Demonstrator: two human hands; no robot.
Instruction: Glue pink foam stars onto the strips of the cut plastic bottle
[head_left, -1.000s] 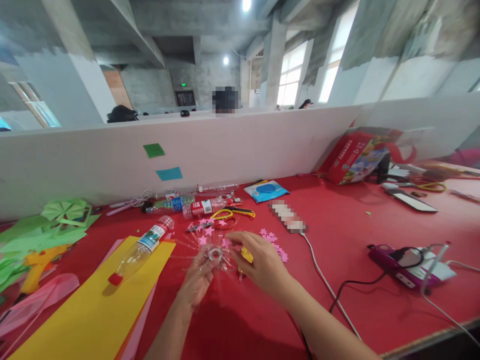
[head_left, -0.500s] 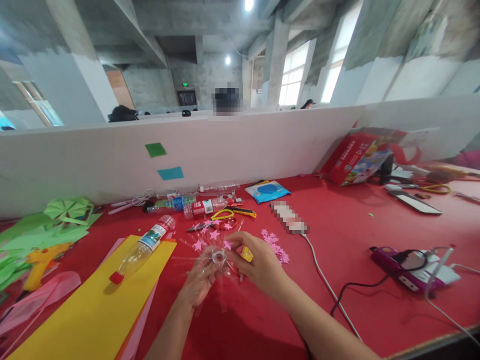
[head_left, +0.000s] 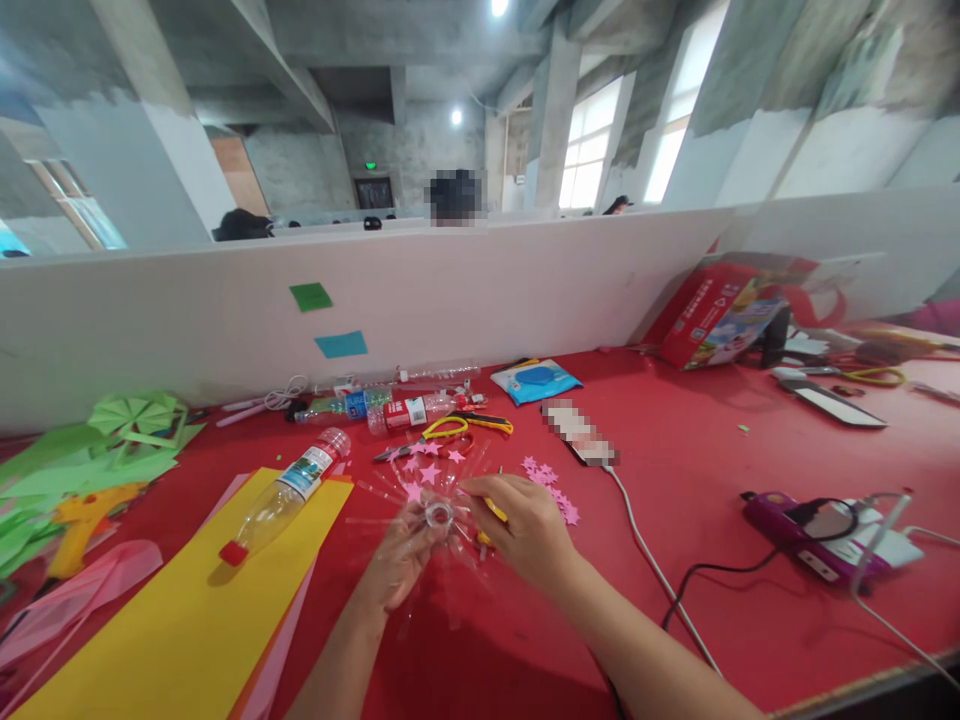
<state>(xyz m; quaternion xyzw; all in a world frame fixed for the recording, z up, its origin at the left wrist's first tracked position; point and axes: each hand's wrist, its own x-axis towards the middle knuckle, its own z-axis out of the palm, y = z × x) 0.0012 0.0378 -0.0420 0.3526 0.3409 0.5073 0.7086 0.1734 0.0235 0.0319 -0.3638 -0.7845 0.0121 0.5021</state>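
My left hand (head_left: 401, 560) is closed around a clear plastic bottle cut into strips (head_left: 439, 514), gripping it near the round neck, which faces me. Its thin strips fan outward over the red table, and several pink stars (head_left: 430, 473) sit on the far ones. My right hand (head_left: 529, 525) is at the right side of the cut bottle, thumb and fingers pinched together by the strips. What lies between those fingertips is too small to make out. A yellow object (head_left: 495, 508) shows behind my right hand, mostly hidden. Just beyond my right hand lies a pile of pink stars (head_left: 551, 488).
Behind the cut bottle lie scissors (head_left: 446, 430), a yellow cutter (head_left: 491, 424) and several bottles (head_left: 409, 412). Left are a bottle (head_left: 285, 495) on yellow paper (head_left: 172, 610) and a yellow glue gun (head_left: 86, 520). Right are a phone (head_left: 577, 432), its cable and a purple power strip (head_left: 810, 540).
The cut bottle has turned a little in my left hand, so the stars have shifted. My right fingertips were beside a pink star; now no star shows at them.
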